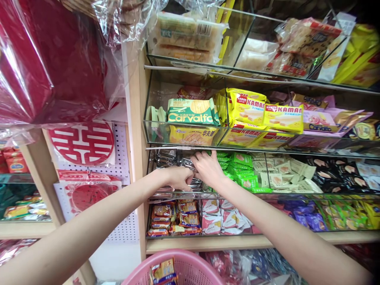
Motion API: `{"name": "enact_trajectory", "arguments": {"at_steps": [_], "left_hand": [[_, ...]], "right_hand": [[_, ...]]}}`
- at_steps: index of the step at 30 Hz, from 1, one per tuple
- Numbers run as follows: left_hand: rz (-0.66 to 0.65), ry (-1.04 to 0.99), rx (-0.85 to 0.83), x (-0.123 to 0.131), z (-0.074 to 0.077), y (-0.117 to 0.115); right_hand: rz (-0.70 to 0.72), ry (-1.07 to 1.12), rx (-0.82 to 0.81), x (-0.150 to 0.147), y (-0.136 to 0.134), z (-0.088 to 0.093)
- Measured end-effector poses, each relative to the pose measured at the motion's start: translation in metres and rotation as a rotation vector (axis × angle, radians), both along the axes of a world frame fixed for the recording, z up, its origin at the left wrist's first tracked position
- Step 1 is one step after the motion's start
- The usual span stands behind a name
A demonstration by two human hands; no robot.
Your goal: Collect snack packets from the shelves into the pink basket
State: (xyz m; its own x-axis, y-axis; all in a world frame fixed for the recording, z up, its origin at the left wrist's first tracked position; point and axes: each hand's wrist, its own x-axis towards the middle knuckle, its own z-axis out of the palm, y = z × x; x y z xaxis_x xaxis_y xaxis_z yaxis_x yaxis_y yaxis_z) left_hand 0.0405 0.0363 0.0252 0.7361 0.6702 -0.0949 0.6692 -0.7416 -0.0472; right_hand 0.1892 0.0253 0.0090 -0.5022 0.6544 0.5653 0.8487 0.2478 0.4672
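Observation:
Both hands are inside a clear shelf bin among small dark, shiny wrapped packets (168, 155). My left hand (179, 178) is closed, with its fingers curled down over the packets; whatever is in them is hidden. Just to its right, my right hand (207, 168) lies over the same packets with its fingers apart and bent forward, the tips partly hidden under the shelf above. Green-wrapped packets (242, 168) fill the space to the right of that hand. Below the bin stands a pink basket (136, 275) holding an orange and blue biscuit packet (163, 271).
A glass-fronted shelf above holds a green Carvalfo pack (192, 112) and yellow Kaman packs (247, 105). Orange snack packets (162, 217) and pink-white packets (211, 217) fill the row below. A wooden upright (138, 130) borders the bins; red plastic-wrapped goods (68, 63) hang at the left.

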Motion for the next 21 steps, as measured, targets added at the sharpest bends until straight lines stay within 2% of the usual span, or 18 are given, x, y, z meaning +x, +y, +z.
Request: {"name": "enact_trajectory", "arguments": {"at_steps": [5, 13, 21], "left_hand": [[0.013, 0.029, -0.085, 0.004, 0.004, 0.005], [0.027, 0.04, -0.086, 0.008, -0.001, 0.003], [0.048, 0.148, -0.215, 0.013, 0.014, 0.004]], "right_hand": [[0.012, 0.003, 0.004, 0.0, -0.001, 0.0], [0.014, 0.014, 0.008, 0.001, 0.001, -0.002], [0.019, 0.026, -0.007, 0.001, 0.001, -0.002]]}}
